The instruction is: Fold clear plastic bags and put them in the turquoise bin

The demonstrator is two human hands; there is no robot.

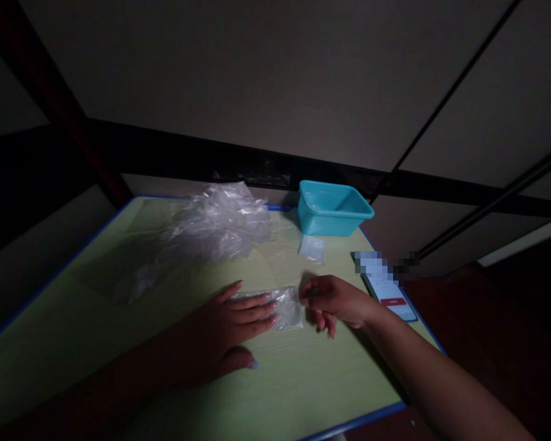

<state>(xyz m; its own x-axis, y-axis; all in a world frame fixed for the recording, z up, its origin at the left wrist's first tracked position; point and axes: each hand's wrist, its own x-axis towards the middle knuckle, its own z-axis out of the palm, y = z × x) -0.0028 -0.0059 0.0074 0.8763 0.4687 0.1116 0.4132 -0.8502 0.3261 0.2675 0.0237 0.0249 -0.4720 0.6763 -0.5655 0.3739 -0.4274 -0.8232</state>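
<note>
A small clear plastic bag (288, 309) lies flat on the pale green table (303, 380). My left hand (229, 331) rests palm down with its fingers stretched out over the bag's left part. My right hand (335, 301) pinches the bag's right edge between thumb and forefinger, the other fingers curled downward.
A heap of crumpled clear plastic bags (215, 223) lies at the back of the table. A teal plastic tub (333, 208) stands at the back right, with a small folded bag (311, 248) in front of it. A phone (388, 288) lies near the right edge.
</note>
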